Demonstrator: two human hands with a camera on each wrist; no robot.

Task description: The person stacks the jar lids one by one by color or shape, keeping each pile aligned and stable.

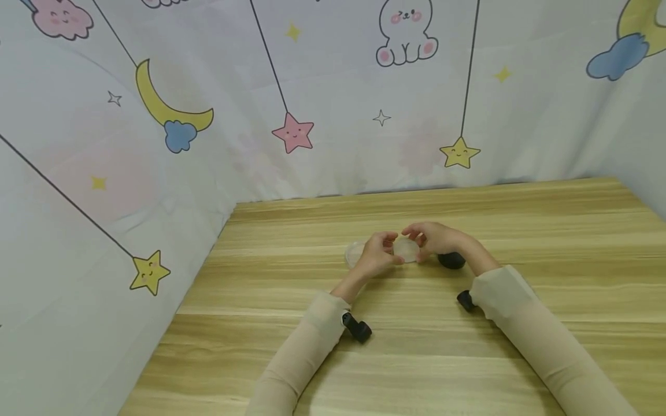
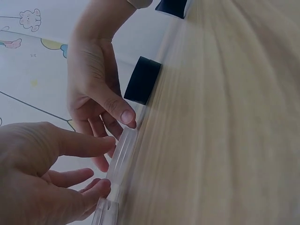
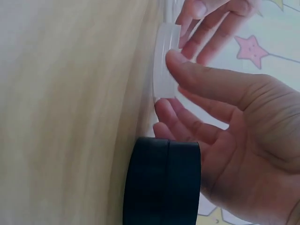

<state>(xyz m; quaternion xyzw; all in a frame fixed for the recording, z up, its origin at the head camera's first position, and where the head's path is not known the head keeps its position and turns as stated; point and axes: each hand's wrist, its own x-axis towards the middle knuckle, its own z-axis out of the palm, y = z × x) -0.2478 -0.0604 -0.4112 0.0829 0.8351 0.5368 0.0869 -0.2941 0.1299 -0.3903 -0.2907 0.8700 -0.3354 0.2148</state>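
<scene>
A clear, shallow plastic disc [image 1: 406,251] with a ridged edge lies flat at the tabletop, between both hands. From its left side, my left hand [image 1: 376,255] curls thumb and fingers around the rim. My right hand [image 1: 439,238] holds it from the right; the right thumb [image 3: 187,65] rests against the edge in the right wrist view. A second clear disc [image 1: 354,253] lies to the left, partly hidden behind the left hand. Under the right wrist sits a low, round black container [image 1: 451,261], seen side-on as a black cylinder [image 2: 143,80] in the left wrist view.
The wood-grain table [image 1: 416,358] extends around both arms. Behind it and to its left hangs a white curtain [image 1: 343,162] printed with stars, moons and clouds. Black wrist cameras are strapped at the left sleeve [image 1: 307,335] and the right sleeve [image 1: 541,329].
</scene>
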